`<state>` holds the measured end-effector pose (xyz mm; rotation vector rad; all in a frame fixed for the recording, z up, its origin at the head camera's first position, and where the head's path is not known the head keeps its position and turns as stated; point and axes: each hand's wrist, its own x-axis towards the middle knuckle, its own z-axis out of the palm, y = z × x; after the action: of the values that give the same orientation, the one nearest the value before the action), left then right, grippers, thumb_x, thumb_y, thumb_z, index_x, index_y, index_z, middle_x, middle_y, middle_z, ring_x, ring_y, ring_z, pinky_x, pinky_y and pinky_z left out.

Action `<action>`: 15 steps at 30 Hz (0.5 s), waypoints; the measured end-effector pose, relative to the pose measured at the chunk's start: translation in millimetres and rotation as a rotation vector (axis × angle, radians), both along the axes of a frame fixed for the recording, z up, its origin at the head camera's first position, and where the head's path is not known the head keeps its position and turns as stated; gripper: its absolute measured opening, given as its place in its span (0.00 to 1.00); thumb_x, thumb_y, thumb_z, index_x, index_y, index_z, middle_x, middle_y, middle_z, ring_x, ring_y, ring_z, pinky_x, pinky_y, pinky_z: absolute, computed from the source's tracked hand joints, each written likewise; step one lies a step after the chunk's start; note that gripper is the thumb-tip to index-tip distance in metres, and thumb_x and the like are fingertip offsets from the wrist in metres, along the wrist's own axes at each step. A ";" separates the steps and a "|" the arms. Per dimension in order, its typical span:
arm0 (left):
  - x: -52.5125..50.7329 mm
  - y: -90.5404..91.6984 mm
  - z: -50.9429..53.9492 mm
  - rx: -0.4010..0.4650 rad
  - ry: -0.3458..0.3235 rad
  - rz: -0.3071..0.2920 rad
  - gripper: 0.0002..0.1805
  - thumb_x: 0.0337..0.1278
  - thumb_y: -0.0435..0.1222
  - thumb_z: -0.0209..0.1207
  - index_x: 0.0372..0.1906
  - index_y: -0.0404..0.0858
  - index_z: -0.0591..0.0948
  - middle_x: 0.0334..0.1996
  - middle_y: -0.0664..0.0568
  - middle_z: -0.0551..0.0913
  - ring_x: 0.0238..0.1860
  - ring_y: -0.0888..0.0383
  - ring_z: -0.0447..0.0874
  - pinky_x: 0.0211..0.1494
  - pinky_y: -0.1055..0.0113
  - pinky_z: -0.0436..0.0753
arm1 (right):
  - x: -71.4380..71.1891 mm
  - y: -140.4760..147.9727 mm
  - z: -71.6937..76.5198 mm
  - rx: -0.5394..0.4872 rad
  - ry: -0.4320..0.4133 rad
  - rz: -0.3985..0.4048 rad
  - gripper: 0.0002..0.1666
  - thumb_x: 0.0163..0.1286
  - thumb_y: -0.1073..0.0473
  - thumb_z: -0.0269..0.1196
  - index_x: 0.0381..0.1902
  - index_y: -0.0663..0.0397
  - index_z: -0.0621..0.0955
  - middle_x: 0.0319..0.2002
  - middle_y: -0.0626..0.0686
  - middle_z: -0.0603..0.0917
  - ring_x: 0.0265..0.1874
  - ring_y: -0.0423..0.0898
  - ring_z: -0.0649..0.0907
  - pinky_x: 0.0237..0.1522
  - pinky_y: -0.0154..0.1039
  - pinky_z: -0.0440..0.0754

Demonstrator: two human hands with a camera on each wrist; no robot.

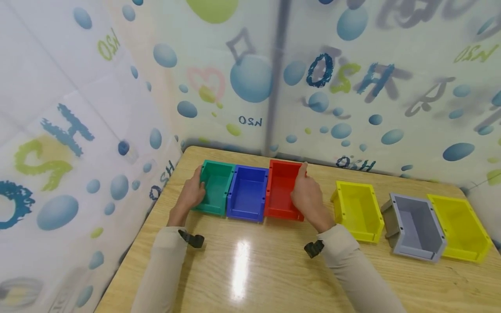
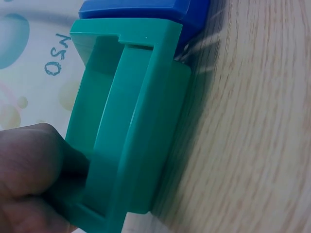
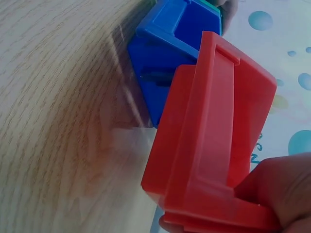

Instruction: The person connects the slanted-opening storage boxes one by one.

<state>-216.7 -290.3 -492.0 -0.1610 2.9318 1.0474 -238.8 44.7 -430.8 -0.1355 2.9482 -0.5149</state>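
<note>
Three plastic bins stand side by side on the wooden table: a green bin (image 1: 215, 187), a blue bin (image 1: 247, 195) and a red bin (image 1: 280, 191). My left hand (image 1: 192, 192) grips the green bin by its left wall; in the left wrist view a digit reaches over the rim into the bin. At the other end of the row, my right hand (image 1: 308, 194) holds the red bin's right wall, with digits on both sides of it in the right wrist view. The blue bin sits between the two, touched by neither hand.
Right of the row stand a yellow bin (image 1: 358, 211), a grey bin (image 1: 416, 228) and a second yellow bin (image 1: 459, 228). The wooden table (image 1: 211, 265) ends at a patterned curtain wall (image 1: 250, 126) behind and on the left.
</note>
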 end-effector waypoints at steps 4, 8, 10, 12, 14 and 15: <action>-0.8 0.0 -0.9 -0.004 0.005 -0.003 0.33 0.74 0.27 0.42 0.78 0.33 0.46 0.67 0.24 0.66 0.67 0.29 0.67 0.68 0.37 0.68 | 0.6 -1.9 -2.5 0.009 -0.040 -0.028 0.54 0.67 0.64 0.63 0.78 0.68 0.41 0.31 0.61 0.79 0.24 0.51 0.79 0.34 0.42 0.87; -0.7 0.0 -0.7 -0.004 0.014 -0.006 0.33 0.74 0.27 0.42 0.78 0.33 0.47 0.67 0.23 0.66 0.67 0.29 0.67 0.68 0.37 0.68 | 0.3 -2.3 -6.8 0.027 -0.023 -0.030 0.56 0.66 0.64 0.65 0.78 0.67 0.41 0.33 0.61 0.79 0.27 0.52 0.78 0.39 0.45 0.88; -0.4 -0.2 -0.6 -0.003 0.017 -0.005 0.33 0.73 0.27 0.41 0.78 0.33 0.47 0.67 0.23 0.66 0.67 0.29 0.67 0.68 0.37 0.68 | -0.2 -1.0 -6.9 0.019 -0.019 -0.020 0.55 0.67 0.64 0.64 0.78 0.67 0.41 0.32 0.61 0.79 0.26 0.52 0.78 0.39 0.45 0.88; -0.1 -0.6 -0.6 0.001 0.016 -0.001 0.33 0.73 0.27 0.41 0.78 0.33 0.47 0.66 0.23 0.67 0.66 0.29 0.67 0.68 0.37 0.68 | -1.2 2.3 -5.5 0.003 -0.031 -0.003 0.53 0.69 0.62 0.62 0.78 0.66 0.41 0.32 0.62 0.80 0.25 0.52 0.79 0.36 0.43 0.87; -0.3 -0.2 -0.4 0.006 0.014 0.004 0.33 0.73 0.27 0.42 0.78 0.34 0.47 0.66 0.23 0.67 0.67 0.29 0.67 0.68 0.37 0.68 | -1.3 6.5 -1.5 -0.010 -0.049 0.001 0.50 0.73 0.56 0.58 0.79 0.63 0.42 0.44 0.66 0.82 0.29 0.55 0.82 0.35 0.44 0.87; -0.9 0.1 -0.7 0.008 0.017 0.003 0.33 0.73 0.27 0.42 0.78 0.34 0.47 0.66 0.23 0.67 0.66 0.29 0.68 0.68 0.37 0.68 | -1.4 8.7 1.3 -0.016 -0.050 -0.001 0.48 0.75 0.52 0.56 0.79 0.62 0.42 0.54 0.68 0.79 0.36 0.58 0.83 0.39 0.48 0.87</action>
<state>-217.6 -290.2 -492.7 -0.1574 2.9427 1.0657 -240.2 53.4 -429.5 -0.1214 2.8965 -0.5341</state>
